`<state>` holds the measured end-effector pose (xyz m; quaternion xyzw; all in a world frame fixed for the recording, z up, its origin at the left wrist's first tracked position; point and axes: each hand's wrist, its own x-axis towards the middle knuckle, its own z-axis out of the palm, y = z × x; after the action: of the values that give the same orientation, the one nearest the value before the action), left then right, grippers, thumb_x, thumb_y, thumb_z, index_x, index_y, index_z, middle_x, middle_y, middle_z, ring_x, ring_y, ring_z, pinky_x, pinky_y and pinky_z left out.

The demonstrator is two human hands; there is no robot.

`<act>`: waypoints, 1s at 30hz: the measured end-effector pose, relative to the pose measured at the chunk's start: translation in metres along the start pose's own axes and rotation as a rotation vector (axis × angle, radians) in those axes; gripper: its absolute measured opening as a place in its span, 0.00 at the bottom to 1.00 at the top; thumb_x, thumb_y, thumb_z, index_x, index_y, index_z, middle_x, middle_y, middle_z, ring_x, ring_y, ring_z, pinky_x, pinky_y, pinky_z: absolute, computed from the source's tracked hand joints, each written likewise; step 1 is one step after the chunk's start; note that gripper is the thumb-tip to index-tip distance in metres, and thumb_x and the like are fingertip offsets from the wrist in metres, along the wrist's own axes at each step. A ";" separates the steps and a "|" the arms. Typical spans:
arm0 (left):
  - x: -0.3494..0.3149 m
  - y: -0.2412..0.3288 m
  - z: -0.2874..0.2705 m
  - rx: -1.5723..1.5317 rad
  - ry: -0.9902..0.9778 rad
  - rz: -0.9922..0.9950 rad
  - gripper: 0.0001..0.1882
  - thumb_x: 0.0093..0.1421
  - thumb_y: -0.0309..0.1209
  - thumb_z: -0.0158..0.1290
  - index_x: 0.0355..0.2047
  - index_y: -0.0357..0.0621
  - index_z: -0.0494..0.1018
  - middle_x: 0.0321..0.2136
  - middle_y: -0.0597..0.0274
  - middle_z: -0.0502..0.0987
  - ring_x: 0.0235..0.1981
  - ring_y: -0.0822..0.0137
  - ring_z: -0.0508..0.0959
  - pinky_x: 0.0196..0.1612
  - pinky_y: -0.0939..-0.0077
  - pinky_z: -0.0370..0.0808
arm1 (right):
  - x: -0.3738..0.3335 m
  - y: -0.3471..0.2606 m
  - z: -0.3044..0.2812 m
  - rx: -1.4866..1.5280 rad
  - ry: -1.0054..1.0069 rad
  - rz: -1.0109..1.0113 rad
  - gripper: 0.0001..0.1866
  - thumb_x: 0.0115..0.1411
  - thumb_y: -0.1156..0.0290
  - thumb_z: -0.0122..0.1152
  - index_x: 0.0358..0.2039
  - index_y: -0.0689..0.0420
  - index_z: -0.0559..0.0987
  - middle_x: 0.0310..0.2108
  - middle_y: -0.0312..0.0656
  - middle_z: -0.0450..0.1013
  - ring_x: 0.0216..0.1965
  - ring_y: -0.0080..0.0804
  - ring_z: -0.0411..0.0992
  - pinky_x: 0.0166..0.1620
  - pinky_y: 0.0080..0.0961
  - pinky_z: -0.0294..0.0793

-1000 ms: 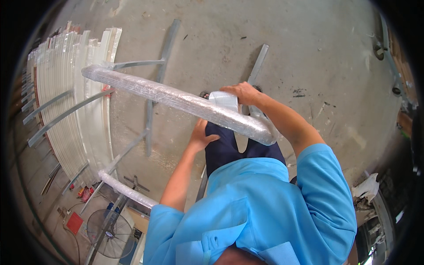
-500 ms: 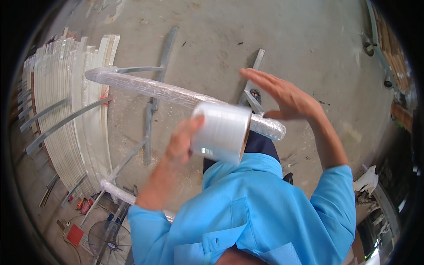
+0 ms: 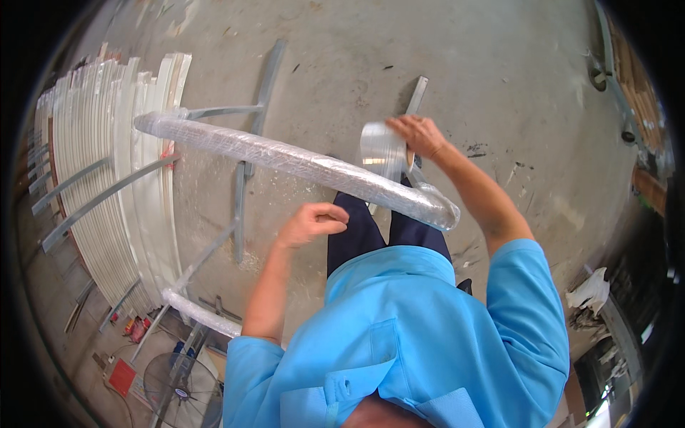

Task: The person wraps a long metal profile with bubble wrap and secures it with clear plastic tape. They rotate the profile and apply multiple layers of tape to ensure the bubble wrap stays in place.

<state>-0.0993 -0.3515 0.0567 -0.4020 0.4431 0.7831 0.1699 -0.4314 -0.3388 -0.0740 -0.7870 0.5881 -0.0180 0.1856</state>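
A long bar wrapped in clear plastic film [image 3: 285, 158] lies across in front of me, its right end by my thighs. Beyond that end, my right hand [image 3: 419, 135] grips a roll of clear stretch film [image 3: 382, 151] by its right end. A band of film runs from near the roll toward the bar's right end. On the near side of the bar, my left hand [image 3: 314, 223] hangs with loosely curled fingers, a gap between thumb and fingers, and nothing visible in it.
Metal stands [image 3: 267, 85] hold up the bar. A stack of long white strips [image 3: 107, 185] lies at the left. Another wrapped bar [image 3: 200, 312] is at the lower left, near a fan [image 3: 182, 392]. Brown lengths of material [image 3: 638, 100] lie at the far right.
The film roll has passed from my left hand to my right, moving from above the bar to its far side. My left hand has let go and sits on the near side.
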 end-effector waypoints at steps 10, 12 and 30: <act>0.059 -0.087 0.032 0.482 0.465 0.342 0.26 0.51 0.39 0.62 0.46 0.33 0.74 0.52 0.46 0.72 0.54 0.50 0.70 0.58 0.59 0.64 | 0.007 -0.056 0.034 0.570 -0.641 -0.058 0.32 0.50 0.70 0.66 0.58 0.45 0.73 0.50 0.48 0.76 0.52 0.46 0.74 0.53 0.39 0.75; 0.039 -0.079 0.043 0.417 0.414 0.296 0.21 0.53 0.40 0.60 0.40 0.35 0.76 0.45 0.47 0.76 0.46 0.50 0.74 0.54 0.60 0.66 | 0.000 -0.060 0.019 0.501 -0.714 -0.016 0.39 0.48 0.73 0.67 0.63 0.44 0.67 0.55 0.49 0.72 0.55 0.49 0.71 0.55 0.40 0.73; 0.020 0.150 -0.010 -0.579 0.355 0.493 0.25 0.68 0.48 0.47 0.52 0.37 0.70 0.47 0.53 0.76 0.43 0.62 0.79 0.49 0.64 0.76 | -0.004 -0.064 -0.176 -0.042 0.577 -0.308 0.38 0.49 0.72 0.67 0.62 0.36 0.68 0.54 0.40 0.70 0.49 0.40 0.75 0.46 0.31 0.82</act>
<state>-0.2005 -0.4436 0.1214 -0.4437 0.3101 0.8112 -0.2213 -0.4170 -0.3677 0.1101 -0.8328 0.4907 -0.2559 -0.0096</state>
